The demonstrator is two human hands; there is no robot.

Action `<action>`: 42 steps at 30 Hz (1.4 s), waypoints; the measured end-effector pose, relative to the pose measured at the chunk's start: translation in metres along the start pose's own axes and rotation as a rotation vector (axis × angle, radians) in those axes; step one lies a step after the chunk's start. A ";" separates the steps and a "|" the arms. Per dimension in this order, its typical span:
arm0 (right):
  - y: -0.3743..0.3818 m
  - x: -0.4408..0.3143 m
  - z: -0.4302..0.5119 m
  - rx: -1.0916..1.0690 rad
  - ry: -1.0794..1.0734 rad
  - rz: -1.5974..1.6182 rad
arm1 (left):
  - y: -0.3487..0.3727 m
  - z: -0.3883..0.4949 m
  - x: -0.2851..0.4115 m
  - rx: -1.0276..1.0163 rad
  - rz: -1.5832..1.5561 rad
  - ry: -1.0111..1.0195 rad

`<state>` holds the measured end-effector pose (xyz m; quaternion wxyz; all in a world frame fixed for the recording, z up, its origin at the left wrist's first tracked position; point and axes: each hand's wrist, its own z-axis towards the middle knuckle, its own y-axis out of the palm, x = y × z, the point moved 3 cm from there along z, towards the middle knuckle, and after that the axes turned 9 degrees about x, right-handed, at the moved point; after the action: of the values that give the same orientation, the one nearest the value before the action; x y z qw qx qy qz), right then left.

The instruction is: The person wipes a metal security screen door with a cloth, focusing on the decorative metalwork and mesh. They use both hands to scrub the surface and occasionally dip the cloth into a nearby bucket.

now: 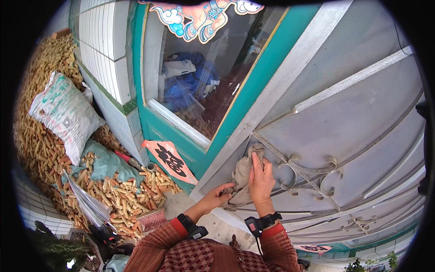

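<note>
A crumpled grey-brown cloth (243, 170) lies against the lower corner of a metal screen door (340, 119) with scrolled metalwork (309, 180). My right hand (261, 178) presses the cloth's upper part onto the frame bars, its index finger extended. Lower and to the left, my left hand (215, 199) pinches the cloth's trailing end between thumb and fingers. Beside the screen stands a green door (200, 161) with a glass pane and a red paper decoration (171, 159) at its bottom.
Corn cobs (122, 200) are heaped along the tiled wall (102, 51) at left. On them lie a white woven sack (68, 112), a teal sack (105, 163) and a folded umbrella (88, 200). A dark green plant (54, 244) stands at lower left.
</note>
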<state>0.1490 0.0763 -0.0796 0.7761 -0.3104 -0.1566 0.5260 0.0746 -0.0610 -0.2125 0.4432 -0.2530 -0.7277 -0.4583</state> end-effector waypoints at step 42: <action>0.051 -0.053 -0.019 -0.221 0.149 0.131 | -0.004 0.042 0.030 0.452 0.527 0.800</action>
<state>0.1020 0.0345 -0.1229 0.7106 -0.4418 -0.1348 0.5307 0.0398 -0.0265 -0.1960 0.8300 -0.1310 -0.4939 -0.2238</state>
